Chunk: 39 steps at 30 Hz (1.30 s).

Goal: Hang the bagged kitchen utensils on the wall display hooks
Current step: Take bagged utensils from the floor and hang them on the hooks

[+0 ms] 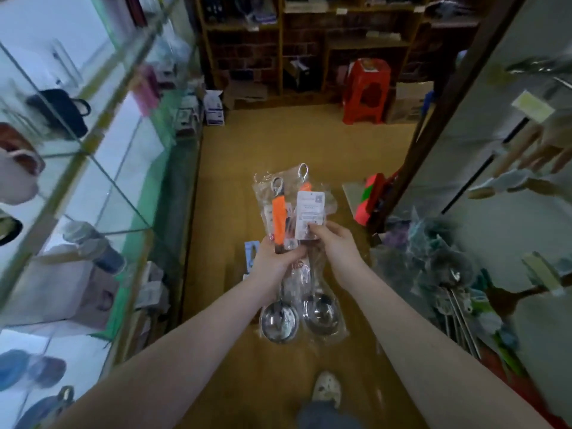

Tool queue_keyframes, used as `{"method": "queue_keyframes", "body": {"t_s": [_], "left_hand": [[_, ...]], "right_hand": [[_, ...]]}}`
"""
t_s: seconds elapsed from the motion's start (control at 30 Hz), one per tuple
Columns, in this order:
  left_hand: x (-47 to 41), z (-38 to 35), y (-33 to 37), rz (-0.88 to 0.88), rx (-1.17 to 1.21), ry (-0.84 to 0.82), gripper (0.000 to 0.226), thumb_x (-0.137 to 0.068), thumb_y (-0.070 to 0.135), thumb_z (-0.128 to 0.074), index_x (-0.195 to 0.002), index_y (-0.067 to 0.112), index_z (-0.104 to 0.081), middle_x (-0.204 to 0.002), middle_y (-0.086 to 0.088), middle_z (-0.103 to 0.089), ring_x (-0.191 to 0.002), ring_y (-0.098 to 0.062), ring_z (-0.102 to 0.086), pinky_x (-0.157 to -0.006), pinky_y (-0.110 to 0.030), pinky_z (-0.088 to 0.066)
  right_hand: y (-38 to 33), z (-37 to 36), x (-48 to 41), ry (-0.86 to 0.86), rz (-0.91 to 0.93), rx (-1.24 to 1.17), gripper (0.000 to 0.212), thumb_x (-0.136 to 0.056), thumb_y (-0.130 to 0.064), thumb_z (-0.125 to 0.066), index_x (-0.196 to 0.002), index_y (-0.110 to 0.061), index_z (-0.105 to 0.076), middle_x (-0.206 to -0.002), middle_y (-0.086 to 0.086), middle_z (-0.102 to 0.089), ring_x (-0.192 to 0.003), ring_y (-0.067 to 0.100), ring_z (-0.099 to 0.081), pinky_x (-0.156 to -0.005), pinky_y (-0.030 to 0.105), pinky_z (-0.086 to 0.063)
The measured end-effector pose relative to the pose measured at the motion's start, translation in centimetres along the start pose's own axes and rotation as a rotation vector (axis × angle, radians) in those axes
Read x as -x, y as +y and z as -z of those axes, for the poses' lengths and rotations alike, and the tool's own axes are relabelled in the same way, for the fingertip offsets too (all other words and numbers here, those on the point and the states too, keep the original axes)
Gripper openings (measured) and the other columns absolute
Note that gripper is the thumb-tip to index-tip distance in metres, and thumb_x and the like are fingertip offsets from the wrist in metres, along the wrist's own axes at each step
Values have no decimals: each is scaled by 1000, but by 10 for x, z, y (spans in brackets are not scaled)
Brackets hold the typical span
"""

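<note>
Floor [278,144] yellow-brown, bounded by glass cabinet [93,156] at left and wall panel [495,230] at right. Red stool [366,91] stood on floor at far end, before wooden shelving [309,41]. White box [214,108] set on floor well left of stool, cardboard box [408,100] just right of it. Pink-green box [370,196] laid on floor by panel frame. Shoe [326,388] planted on floor near bottom edge. Dark bag [62,111] kept on cabinet's glass shelf. Wooden-handled utensils [510,150] hung on panel, blurred.
</note>
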State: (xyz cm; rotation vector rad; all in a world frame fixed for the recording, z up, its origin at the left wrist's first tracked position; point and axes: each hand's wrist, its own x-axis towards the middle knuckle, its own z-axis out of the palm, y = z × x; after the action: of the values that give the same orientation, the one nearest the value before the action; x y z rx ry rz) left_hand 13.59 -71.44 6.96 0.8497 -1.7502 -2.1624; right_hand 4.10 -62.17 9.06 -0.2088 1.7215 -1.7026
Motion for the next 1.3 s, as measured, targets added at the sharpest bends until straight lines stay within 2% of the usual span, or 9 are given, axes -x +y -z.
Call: {"method": "queue_keyframes", "body": {"t_s": [0.07, 0.27, 0.43, 0.6, 0.73, 0.87, 1.0, 1.1, 1.3], "left_hand": [[-20, -10, 2, 38, -2, 43, 36, -80, 1, -69, -115, 9, -63, -101, -11, -72, -91, -26, -70, -79, -34, -55], [-72, -40, 5, 98, 15, 103, 26, -83, -3, -66, -102, 14, -62, -82, 2, -72, -66, -6, -69, -55, -16, -51], [-106, -40, -5, 157, 79, 132, 33, -85, -7, -61, -115, 5, -59, -88, 1, -72, -69, -7, -69, -56, -17, -52], [-153, -24, -31, 292, 121, 223, 35, -83, 6, -68, -117, 12, -61, -93, 2, -72, -83, -13, -67, -77, -32, -52], [-194, -25, -54, 461, 146, 229, 39, -80, 24, -73, -114, 15, -57, -91, -2, -67, -86, -18, -59, -76, -39, -50], [-231, -25, -69, 581, 74, 166, 29, -88, 25, -66, -110, 19, -49, -91, 4, -59, -80, -11, -55, -81, -39, -50], [-261, -3, -96, 624, -32, 99, 70, -81, 28, -74, -136, 15, -34, -121, -3, -57, -102, -19, -59, -87, -46, -52], [-284, 24, -130, 631, -71, 118, 88, -73, 4, -78, -140, 21, -22, -129, -9, -52, -112, -28, -57, -77, -40, -53], [-330, 70, -217, 624, -143, 157, 69, -78, -19, -57, -126, 21, -29, -110, -11, -50, -98, -26, -59, -76, -46, -57]], "right_hand": [[-4, 12, -21, -25, -9, 18, 15, -93, -15, -56, -104, -9, -64, -90, 0, -70, -75, 9, -66, -57, 14, -48], [-5, 49, -76, -109, -80, 49, 27, -92, -24, -59, -113, -7, -63, -100, 1, -69, -82, 6, -65, -62, 10, -48], [19, 69, -105, -227, -186, 244, 61, -71, -66, -54, -119, -30, -59, -119, -3, -65, -112, 16, -57, -100, 40, -39], [43, 73, -137, -294, -214, 281, 20, -90, -29, -61, -109, -28, -64, -113, -8, -65, -108, 11, -59, -98, 32, -41], [57, 79, -166, -188, -257, 271, 21, -86, -7, -65, -94, -27, -65, -95, -5, -64, -92, 12, -60, -78, 22, -50], [77, 82, -199, -103, -342, 238, 21, -86, -2, -64, -92, -22, -62, -91, 3, -60, -81, 20, -55, -79, 34, -52], [112, 75, -239, -49, -391, 247, 19, -86, -1, -64, -91, -19, -62, -91, 4, -60, -80, 18, -56, -81, 31, -47], [152, 67, -270, -14, -436, 244, 19, -86, -2, -64, -89, -21, -61, -94, -3, -63, -88, 15, -60, -88, 31, -49], [245, 71, -320, 63, -514, 253, 20, -86, -1, -63, -84, -21, -59, -80, -1, -62, -66, 14, -54, -63, 27, -47]]}}
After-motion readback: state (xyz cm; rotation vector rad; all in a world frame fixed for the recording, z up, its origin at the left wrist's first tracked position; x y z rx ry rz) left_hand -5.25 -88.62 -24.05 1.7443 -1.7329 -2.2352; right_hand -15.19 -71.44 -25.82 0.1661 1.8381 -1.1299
